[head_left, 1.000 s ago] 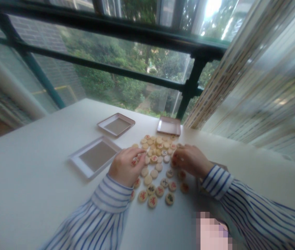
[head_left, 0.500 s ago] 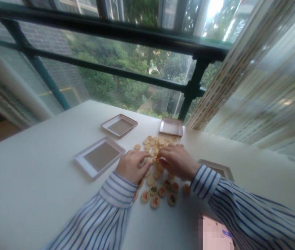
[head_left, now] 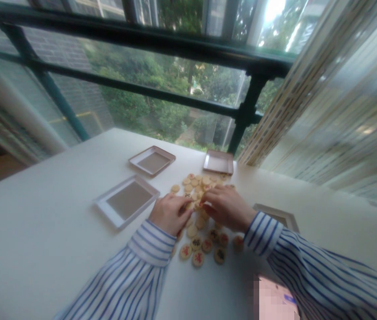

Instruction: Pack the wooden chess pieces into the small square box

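Observation:
Round wooden Chinese chess pieces lie in a loose heap on the white table, several with red or black characters facing up. My left hand is at the heap's left side, fingers curled and bunched at the tips; what they hold, if anything, is hidden. A piece with a black mark shows just beyond its fingers. Opposite it, my right hand reaches over the heap with thumb and fingers pinched at a Chinese chess piece, mostly covered. Near me, face-up pieces such as a red-marked one lie apart from both hands.
Shallow trays with grey bottoms stand around the heap: a near-left tray, a far-left tray, a far-right tray and one partly behind my right wrist. A pixelated pink object lies by my right forearm. A railing crosses beyond.
My left hand has shifted slightly right, its fingertips closer together. A black-marked piece now shows beyond them. My right hand has stayed nearly in place.

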Motion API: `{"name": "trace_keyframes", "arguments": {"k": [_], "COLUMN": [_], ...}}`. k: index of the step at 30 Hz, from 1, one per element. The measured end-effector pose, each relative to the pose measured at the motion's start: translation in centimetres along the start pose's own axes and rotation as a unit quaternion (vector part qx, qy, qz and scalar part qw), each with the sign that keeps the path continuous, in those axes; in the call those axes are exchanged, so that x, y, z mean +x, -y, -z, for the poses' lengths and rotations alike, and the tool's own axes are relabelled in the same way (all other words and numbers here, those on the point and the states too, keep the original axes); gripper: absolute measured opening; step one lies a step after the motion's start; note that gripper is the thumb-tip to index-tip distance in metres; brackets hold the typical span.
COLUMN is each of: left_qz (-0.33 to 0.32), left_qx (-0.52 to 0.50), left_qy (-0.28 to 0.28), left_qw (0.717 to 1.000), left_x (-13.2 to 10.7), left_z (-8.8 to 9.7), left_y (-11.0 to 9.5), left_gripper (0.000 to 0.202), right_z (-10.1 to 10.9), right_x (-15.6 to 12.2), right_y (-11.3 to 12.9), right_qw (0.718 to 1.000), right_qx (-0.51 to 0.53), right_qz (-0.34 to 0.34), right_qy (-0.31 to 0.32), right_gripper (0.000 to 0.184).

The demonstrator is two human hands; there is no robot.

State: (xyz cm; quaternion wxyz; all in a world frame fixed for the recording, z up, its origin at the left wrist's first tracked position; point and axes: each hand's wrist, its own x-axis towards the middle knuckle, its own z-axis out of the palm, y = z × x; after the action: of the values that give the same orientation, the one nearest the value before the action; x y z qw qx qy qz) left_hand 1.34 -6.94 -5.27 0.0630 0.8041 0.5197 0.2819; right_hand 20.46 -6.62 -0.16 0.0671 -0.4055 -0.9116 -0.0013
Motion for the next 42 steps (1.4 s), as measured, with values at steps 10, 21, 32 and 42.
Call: {"name": "trace_keyframes", "arguments": {"k": [10,21,32,42], "left_qz": [0.142,0.256,0.251,0.253], "left_qx": [-0.234,-0.490,-0.527,-0.487], "left_qy": [-0.071,-0.043,-0.012,0.013], "left_qw": [0.959,0.832,0.812,0.836], "left_x": [0.3,0.5,0.4,0.4], "left_z": [1.2,1.8,0.7,1.5], "left_y": [-0.2,-0.4,0.3,-1.4], "left_gripper": [0.033,0.035,0.037,0.039], "right_z": [0.2,0.5,0.6,0.9], "right_x": [-0.3,-0.2,0.4,0.3], "right_y": [0.4,0.9,2.1,2.3], "right_qw": [0.997,0.987,0.982,0.984], "right_qx": [0.037,0.078,0.087,0.072], "right_qz": [-0.015,-0.004,0.005,0.016], "right_qy": [-0.062,-0.142,-0.167,-0.160], "right_gripper": [0.013,0.015,0.026,0.020]}}
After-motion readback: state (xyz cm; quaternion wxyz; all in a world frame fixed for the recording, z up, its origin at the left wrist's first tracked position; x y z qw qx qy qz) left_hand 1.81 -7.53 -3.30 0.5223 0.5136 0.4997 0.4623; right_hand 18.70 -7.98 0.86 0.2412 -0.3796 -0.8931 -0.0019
